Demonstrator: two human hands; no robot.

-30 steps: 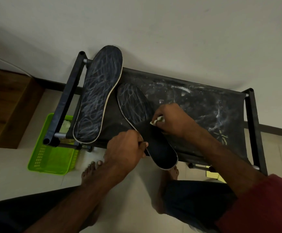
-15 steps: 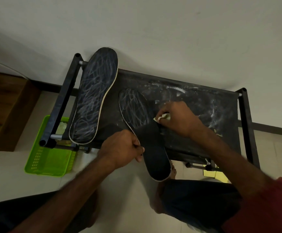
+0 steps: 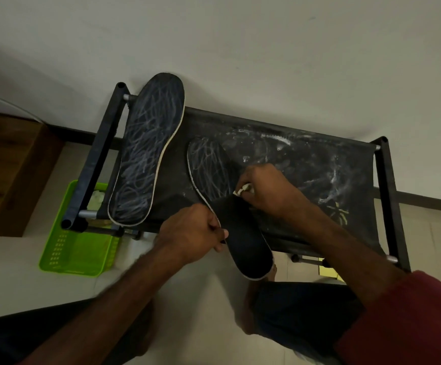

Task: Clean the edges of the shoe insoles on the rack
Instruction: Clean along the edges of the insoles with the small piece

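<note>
**Item 1. Near insole.** Dark with a pale rim. It lies slantwise on the rack's fabric shelf, toe on the shelf and heel overhanging the front rail toward the person. The toe half carries chalky scribbles; the heel half reads plain dark.

**Item 2. Wiping wad.** A small pale scrap, material not discernible. It is pressed to the insole's right edge at about mid-length.

**Item 3. Right hand.** Fingers curled tight, pinching the wad against that edge.

**Item 4. Left hand.** Clasped on the opposite edge at mid-length with fingers wrapped round the rim, steadying the piece.

**Item 5. Far insole.** Larger in view and scribbled all over. It rests at the shelf's left end, toe against the wall, apart from both hands.

**Item 6. Surroundings.** Green plastic basket on the floor below the rack's left end; wooden unit further left.

**Step in hand (judged).** Edge-wiping of the near insole, right side, mid-length.

**Next move (judged).** Run the wad along the rim toward the toe while the left hand braces the overhanging heel against tipping. The far insole looks untouched.
</note>
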